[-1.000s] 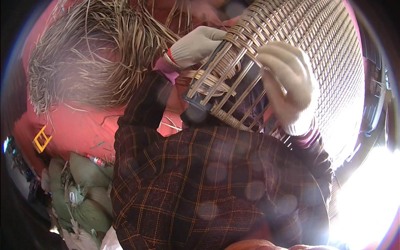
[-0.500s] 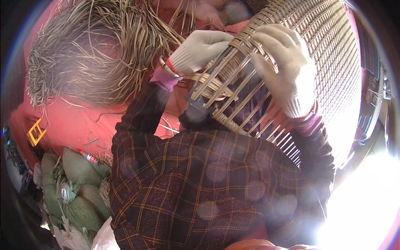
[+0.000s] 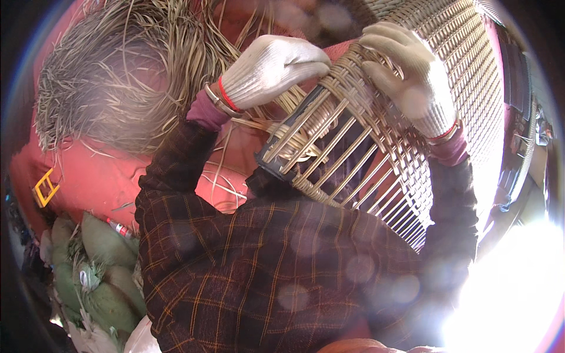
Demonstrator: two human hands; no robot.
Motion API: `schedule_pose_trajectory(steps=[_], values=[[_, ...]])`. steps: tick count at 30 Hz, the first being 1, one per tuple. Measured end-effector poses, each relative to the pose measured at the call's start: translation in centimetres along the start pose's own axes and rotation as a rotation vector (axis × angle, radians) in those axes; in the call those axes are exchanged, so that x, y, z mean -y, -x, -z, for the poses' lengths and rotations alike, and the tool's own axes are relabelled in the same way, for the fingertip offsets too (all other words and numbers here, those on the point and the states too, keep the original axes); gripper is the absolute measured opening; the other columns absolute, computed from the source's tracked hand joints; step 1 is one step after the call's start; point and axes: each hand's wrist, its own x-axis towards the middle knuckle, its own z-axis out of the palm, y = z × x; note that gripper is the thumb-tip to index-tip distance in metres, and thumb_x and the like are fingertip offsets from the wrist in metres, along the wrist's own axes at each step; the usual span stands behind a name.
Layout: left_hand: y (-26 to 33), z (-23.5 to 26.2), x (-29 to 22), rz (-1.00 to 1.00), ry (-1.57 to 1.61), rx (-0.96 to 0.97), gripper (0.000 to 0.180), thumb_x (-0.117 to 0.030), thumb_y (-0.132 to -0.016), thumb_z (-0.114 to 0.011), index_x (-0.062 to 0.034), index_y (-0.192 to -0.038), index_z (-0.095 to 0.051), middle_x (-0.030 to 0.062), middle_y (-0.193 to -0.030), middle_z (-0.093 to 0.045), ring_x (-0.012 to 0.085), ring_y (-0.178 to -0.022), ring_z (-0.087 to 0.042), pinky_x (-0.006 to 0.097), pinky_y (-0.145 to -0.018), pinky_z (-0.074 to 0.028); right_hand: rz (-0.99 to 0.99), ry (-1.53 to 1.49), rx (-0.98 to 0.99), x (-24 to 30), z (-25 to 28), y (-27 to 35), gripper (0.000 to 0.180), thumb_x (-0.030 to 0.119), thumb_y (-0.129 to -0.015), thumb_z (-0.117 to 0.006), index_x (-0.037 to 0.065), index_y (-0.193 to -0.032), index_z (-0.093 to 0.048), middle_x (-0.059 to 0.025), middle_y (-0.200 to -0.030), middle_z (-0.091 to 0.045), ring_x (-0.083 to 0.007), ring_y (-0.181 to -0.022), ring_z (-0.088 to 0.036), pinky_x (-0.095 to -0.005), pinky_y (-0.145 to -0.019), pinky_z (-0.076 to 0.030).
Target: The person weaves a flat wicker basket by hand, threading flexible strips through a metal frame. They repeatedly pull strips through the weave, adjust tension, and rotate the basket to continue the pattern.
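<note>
Basket [image 3: 465, 76]: in the head view it lies tilted at upper right, close before the person; probably it is turned so that its unfinished side comes within reach of both hands.
Spokes [image 3: 359, 159]: bare below the weave [image 3: 385, 126], pointing toward the body; the spaces between them seem left open for fingers to pass.
Left hand [image 3: 276, 70]: gloved, fingers and thumb drawn together, tips at the corner of the weave; perhaps it steadies this edge. If a strip is pinched there, I cannot tell.
Right hand [image 3: 409, 82]: gloved, thumb and fingers half spread with a gap between, laid over the weave; it may be pressing or feeling the rows. I see nothing clearly held.
Cane coil [image 3: 322, 117]: behind the spokes, partly hidden.
Straw [image 3: 197, 53]: a big loose heap at upper left, on the side of the left hand, perhaps for easy reach.
Surface: red sheet [image 3: 88, 176], wrinkled, with a yellow frame [image 3: 46, 189] on it.
Room: green sacks [image 3: 106, 247] and a bottle [image 3: 119, 227] at lower left; strong light [image 3: 512, 294] at lower right.
</note>
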Motion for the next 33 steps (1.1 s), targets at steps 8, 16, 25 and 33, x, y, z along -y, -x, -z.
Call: schedule_pose_trajectory(steps=[8,16,25,33], values=[[-0.3,-1.2,0.9,0.001,0.107,-0.034,0.029,-0.023,-0.106,-0.068,0.0011,-0.118,-0.077,0.0142,-0.099,-0.079,0.0213,-0.088,-0.077,0.035,-0.081,-0.061,-0.131,-0.162,-0.212,-0.1,-3.0,1.0,0.033,0.001,-0.095,-0.064,-0.002,-0.126,-0.075,-0.0183,-0.132,-0.074,-0.0320,-0.134,-0.066,-0.0429,-0.119,-0.047],[-1.5,-1.4,1.0,0.362,0.579,0.010,0.030,-0.023,-0.109,-0.066,0.0020,-0.120,-0.078,0.0057,-0.095,-0.077,0.0114,-0.088,-0.071,0.028,-0.080,-0.059,-0.567,-0.422,-0.520,2.6,-1.5,1.6,0.028,0.012,-0.107,-0.057,0.002,-0.125,-0.076,-0.0083,-0.112,-0.077,-0.0139,-0.097,-0.070,-0.0293,-0.088,-0.057],[-4.9,-2.5,1.9,0.370,0.595,0.051,0.027,-0.022,-0.108,-0.069,0.0015,-0.117,-0.079,-0.0016,-0.086,-0.070,0.0030,-0.077,-0.060,0.023,-0.068,-0.052,-0.204,-0.155,-0.205,5.2,-2.3,3.8,0.024,0.006,-0.083,-0.080,0.006,-0.106,-0.078,-0.0096,-0.111,-0.071,-0.0294,-0.111,-0.064,-0.0431,-0.097,-0.051],[-6.2,-4.5,3.1,0.249,0.584,-0.077,0.027,-0.021,-0.108,-0.068,0.0030,-0.118,-0.078,0.0018,-0.093,-0.076,0.0074,-0.086,-0.067,0.026,-0.079,-0.057,-0.157,-0.106,-0.335,4.5,-3.6,3.6,0.027,0.004,-0.079,-0.083,0.007,-0.106,-0.077,-0.0088,-0.108,-0.069,-0.0292,-0.107,-0.064,-0.0429,-0.093,-0.052]])
